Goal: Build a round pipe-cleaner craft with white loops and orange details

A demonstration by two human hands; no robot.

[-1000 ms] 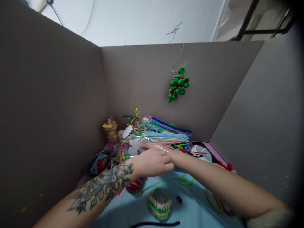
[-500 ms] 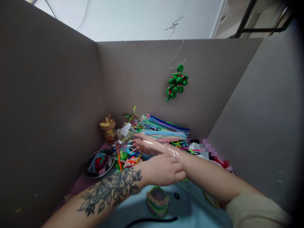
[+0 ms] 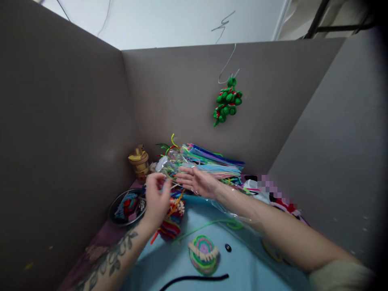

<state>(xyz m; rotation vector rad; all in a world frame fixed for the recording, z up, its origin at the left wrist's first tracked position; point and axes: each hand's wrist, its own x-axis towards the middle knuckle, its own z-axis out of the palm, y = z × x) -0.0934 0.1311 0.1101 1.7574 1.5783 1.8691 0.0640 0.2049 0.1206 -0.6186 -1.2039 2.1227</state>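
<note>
My left hand (image 3: 157, 198), at the end of a flower-tattooed forearm, is raised left of centre. Its fingers curl toward the thumb in a pinch; what they hold, if anything, is blurred. To its right, my right hand (image 3: 203, 184) is open with fingers stretched apart, pointing left. Thin clear plastic (image 3: 233, 215) lies along the underside of my right forearm; whether it still goes around the arm I cannot tell. Below the hands, a striped knitted piece (image 3: 170, 227) lies beside a round coiled piece (image 3: 203, 254) in green, pink and grey with a cream band.
Bundles of pipe cleaners (image 3: 212, 161) lie along the back panel (image 3: 176, 89). A metal bowl (image 3: 110, 214) with colourful pieces and a brown cup (image 3: 138, 163) stand left. A green ornament (image 3: 228, 101) hangs from wire. A black strip (image 3: 194, 278) and black disc (image 3: 228, 247) lie in front.
My left hand has left my right wrist and moved left, beyond my right fingertips. The plastic that covered my right hand now hangs lower along the forearm. My right fingers are spread wider.
</note>
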